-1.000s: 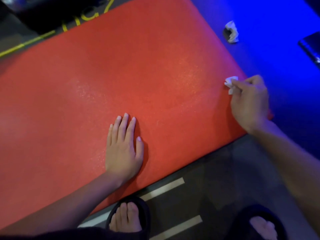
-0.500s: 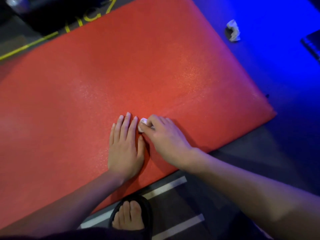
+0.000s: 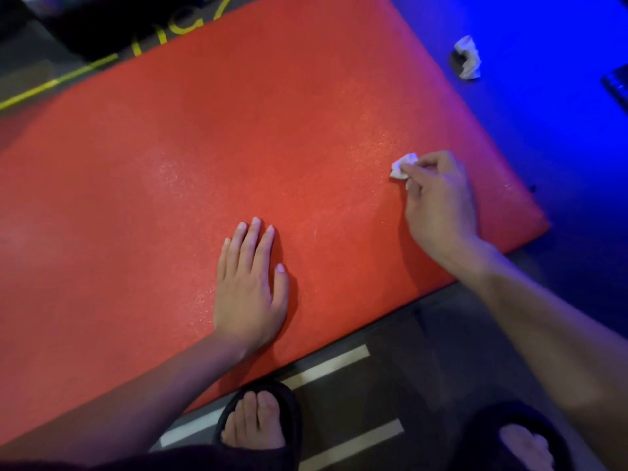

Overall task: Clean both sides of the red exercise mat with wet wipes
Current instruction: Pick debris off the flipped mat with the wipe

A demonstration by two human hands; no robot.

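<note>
The red exercise mat (image 3: 238,141) lies flat on the floor and fills most of the view. My left hand (image 3: 249,283) rests flat on it near its front edge, fingers straight and together. My right hand (image 3: 438,205) is over the mat's right part and pinches a small crumpled white wet wipe (image 3: 402,166) against the surface. Parts of the mat glisten as if damp.
A second crumpled wipe (image 3: 469,61) lies on the blue-lit floor beyond the mat's right edge. A dark object (image 3: 616,90) sits at the far right edge. My feet in black sandals (image 3: 258,419) stand on grey floor with pale stripes, just in front of the mat.
My right hand swept the wipe left from the mat's right edge to beside my left hand, then back to the right. The left hand stayed put.
</note>
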